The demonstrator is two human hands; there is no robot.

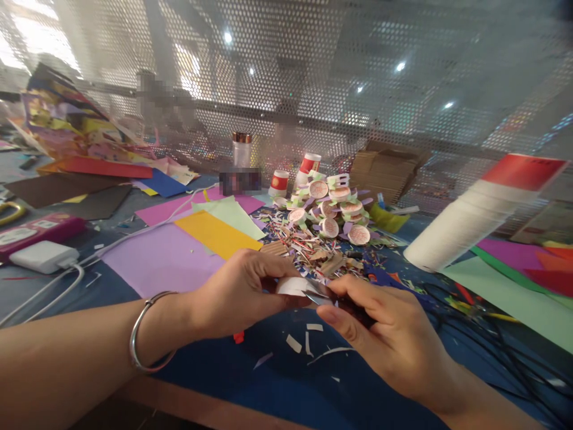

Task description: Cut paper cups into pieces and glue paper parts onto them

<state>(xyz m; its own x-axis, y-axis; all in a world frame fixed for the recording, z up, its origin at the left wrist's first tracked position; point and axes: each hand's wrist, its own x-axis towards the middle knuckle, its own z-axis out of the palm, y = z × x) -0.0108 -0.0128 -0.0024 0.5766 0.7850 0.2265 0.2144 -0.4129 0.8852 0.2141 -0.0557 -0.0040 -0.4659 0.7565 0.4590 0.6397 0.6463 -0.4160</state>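
My left hand [242, 292], with a silver bangle on its wrist, pinches a small white paper piece [293, 286] between thumb and fingers. Thin metal blades [319, 297], which look like those of scissors, rest against the right side of that piece. My right hand [380, 328] is closed around the scissors, and its fingers hide their handles. Below both hands, white paper scraps [294, 343] lie on the dark blue table cover [215, 382]. A small red bit [239, 337] is near the left wrist.
Behind the hands are paper shreds [308, 251] and piled paper-cup crafts [329, 209]. A stack of paper cups [474, 215] leans at right, by black cables [492, 340]. Coloured paper sheets [161, 257], a white charger [45, 257] and a power strip [40, 234] lie left.
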